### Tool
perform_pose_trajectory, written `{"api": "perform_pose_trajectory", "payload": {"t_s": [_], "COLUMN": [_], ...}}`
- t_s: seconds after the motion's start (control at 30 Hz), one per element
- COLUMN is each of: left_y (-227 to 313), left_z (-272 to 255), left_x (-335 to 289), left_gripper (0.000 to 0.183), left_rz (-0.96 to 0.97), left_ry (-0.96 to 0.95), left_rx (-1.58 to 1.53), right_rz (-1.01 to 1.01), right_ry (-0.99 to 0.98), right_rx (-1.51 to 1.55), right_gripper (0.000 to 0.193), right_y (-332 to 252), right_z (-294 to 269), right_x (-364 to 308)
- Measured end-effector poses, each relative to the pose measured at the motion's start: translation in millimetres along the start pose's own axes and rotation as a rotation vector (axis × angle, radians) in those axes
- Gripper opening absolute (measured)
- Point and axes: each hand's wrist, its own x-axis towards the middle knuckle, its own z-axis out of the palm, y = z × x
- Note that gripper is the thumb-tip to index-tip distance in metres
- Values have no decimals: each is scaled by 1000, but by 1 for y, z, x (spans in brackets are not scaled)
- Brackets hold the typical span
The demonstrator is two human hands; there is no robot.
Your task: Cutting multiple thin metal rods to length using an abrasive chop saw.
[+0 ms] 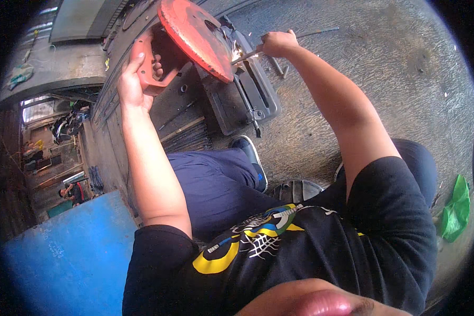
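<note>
My left hand is wrapped round the orange-red handle of a cut-off saw. Its round red blade guard is scuffed and tilts over a dark grey base. With my right hand I grip a thin metal rod, which runs from beyond my fist in toward the guard's edge. A bright spot like sparks glows where the rod meets the saw, and the guard hides the blade there. A clamp screw lies along the base.
Several dark rods lie left of the base. A blue panel stands at the lower left, and a green plastic bag is on the floor at the right. Another person is farther off at left. My shoe is close to the saw.
</note>
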Motion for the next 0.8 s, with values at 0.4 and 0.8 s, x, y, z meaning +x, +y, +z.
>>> {"api": "perform_pose_trajectory", "payload": {"t_s": [0.4, 0.8], "left_y": [1, 1], "left_z": [2, 0], "left_x": [0, 1], "left_gripper": [35, 40], "left_rz": [-3, -45], "left_ry": [33, 35], "left_rx": [-49, -29], "right_rz": [-25, -32], "right_ry": [-10, 11], "right_rx": [10, -5], "right_gripper": [41, 41], "right_y": [5, 5], "right_z": [7, 7], "right_x": [4, 4]}}
